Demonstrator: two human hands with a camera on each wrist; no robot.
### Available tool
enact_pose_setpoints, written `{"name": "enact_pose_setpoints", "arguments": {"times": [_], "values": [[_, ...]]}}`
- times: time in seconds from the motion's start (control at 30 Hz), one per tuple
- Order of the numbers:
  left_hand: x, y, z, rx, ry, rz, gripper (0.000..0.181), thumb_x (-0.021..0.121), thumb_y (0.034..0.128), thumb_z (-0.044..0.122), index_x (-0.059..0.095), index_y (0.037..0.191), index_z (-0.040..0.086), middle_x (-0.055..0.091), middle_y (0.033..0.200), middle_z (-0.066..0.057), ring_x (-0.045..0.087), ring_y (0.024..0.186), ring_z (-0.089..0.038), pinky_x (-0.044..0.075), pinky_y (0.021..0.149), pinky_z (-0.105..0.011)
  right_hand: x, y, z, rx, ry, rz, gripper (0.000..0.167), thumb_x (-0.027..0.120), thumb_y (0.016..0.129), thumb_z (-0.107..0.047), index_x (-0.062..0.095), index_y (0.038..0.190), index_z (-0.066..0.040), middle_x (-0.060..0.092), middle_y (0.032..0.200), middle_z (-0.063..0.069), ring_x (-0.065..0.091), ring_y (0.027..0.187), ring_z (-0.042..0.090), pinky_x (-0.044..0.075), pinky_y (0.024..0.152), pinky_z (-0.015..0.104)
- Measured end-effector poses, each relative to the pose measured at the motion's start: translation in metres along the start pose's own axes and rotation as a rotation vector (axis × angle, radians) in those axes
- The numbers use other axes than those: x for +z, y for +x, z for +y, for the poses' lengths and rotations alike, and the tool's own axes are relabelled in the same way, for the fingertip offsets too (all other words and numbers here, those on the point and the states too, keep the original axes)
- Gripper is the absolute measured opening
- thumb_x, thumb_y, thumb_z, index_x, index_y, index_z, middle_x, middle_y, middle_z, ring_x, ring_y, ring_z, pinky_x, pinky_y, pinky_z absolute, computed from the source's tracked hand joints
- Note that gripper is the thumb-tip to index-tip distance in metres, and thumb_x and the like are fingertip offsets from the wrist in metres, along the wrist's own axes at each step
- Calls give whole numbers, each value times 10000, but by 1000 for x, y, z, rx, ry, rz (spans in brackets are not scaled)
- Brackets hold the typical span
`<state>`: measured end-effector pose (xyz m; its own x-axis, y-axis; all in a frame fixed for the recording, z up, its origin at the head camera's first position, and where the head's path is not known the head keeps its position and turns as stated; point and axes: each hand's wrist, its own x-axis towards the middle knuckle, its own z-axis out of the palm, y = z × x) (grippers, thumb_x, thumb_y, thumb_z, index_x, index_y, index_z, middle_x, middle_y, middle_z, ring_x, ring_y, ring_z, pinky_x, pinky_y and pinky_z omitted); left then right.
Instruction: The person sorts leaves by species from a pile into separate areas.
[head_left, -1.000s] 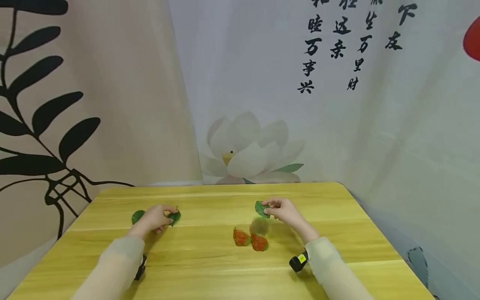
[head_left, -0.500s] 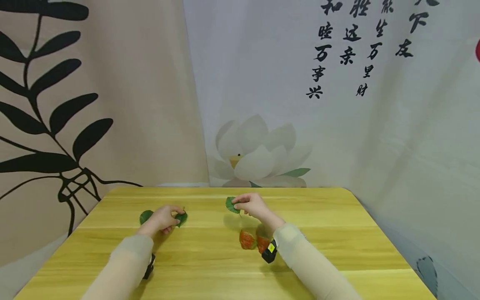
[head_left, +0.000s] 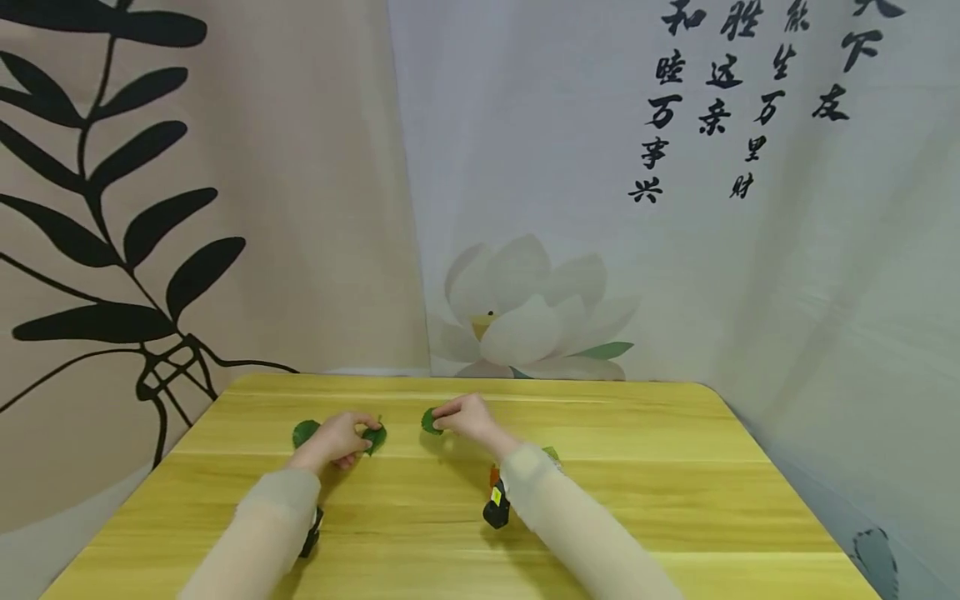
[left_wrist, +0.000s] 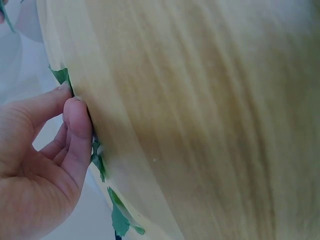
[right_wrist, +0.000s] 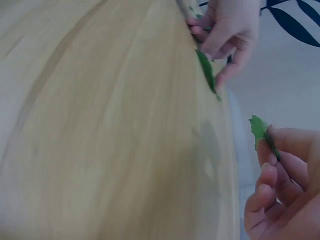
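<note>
In the head view, my left hand (head_left: 345, 439) holds a green serrated leaf (head_left: 374, 437) between thumb and finger, at the tabletop. A second leaf (head_left: 305, 432) lies just left of that hand, partly covered by it. My right hand (head_left: 467, 419) pinches another green leaf (head_left: 429, 421) by its edge, raised above the wood in the right wrist view. A short gap separates this leaf from the one at my left hand. The red strawberry (head_left: 494, 476) is almost wholly hidden behind the right wrist's camera and sleeve.
The yellow wooden table (head_left: 405, 533) has its far edge just beyond both hands. A printed curtain (head_left: 330, 208) hangs behind it. A small green patch (head_left: 552, 454) shows beside the right sleeve; I cannot tell what it is.
My right hand has carried its leaf leftward toward my left hand, its forearm now covering the strawberries. The left hand keeps its place on its leaf. The head view has shifted slightly left.
</note>
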<state>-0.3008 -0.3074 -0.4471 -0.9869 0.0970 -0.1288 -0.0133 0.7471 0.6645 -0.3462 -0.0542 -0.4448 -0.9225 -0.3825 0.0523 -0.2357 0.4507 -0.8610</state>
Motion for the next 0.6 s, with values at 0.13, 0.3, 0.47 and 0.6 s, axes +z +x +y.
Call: {"name": "enact_pose_setpoints", "arguments": {"times": [0.13,0.3,0.47,0.6], "values": [[1,1,1,-5,6,0,329,654,894,-1,646,1220,47,521,536,-79,487,426,-134,487,434,-279,16,6,1,-6,-1,8,168,760,837,-117,775,1000,-80,710,976,46,638,838,164,526,658,279],[2,2,3,-11,15,-1,328,650,899,0,640,1223,44,515,552,-80,478,431,-130,497,445,-282,30,10,2,6,4,1,170,759,829,-87,761,995,-52,688,959,48,607,752,131,511,616,269],[1,-2,7,-9,25,-8,336,647,902,1,626,1237,30,554,622,-109,512,455,-146,508,467,-287,37,14,3,-13,-58,-21,185,767,803,-47,752,985,-18,693,989,73,601,826,170,517,707,326],[0,-3,4,-8,37,-7,341,649,901,-2,623,1240,26,571,645,-126,538,462,-161,514,469,-291,42,16,1,-25,-133,-45,218,780,790,-65,751,1003,-31,690,1056,86,601,906,194,510,800,366]]}}
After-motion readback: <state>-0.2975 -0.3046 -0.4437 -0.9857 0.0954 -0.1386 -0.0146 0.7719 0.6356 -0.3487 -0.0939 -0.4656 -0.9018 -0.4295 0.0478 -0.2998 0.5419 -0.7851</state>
